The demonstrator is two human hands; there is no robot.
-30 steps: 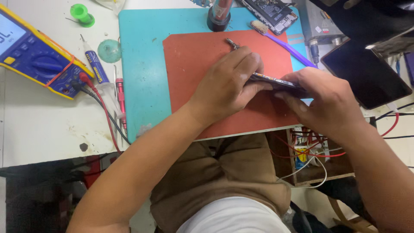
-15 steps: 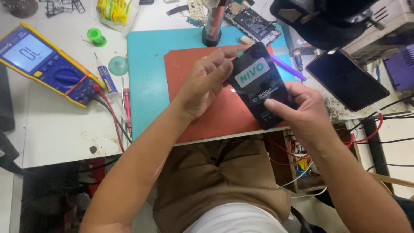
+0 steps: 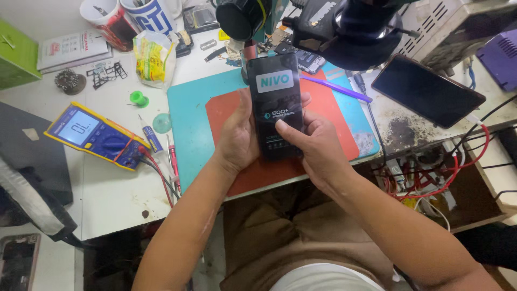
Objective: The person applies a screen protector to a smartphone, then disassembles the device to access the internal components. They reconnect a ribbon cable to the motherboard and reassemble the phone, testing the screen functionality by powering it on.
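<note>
A yellow and blue meter point(image 3: 97, 136) is seen lying at the left of the white tabletop point(image 3: 113, 194), its red and black leads trailing toward a teal mat point(image 3: 186, 124) topped by a red pad point(image 3: 334, 118). Above the pad, a black phone point(image 3: 277, 102) with a protective film on its screen is held upright, clamped between the left hand point(image 3: 239, 137) and the right hand point(image 3: 318, 148). The film appears unpeeled; the handset is judged assembled, with inspection seemingly under way. A second dark phone point(image 3: 428, 90) is left at the right.
</note>
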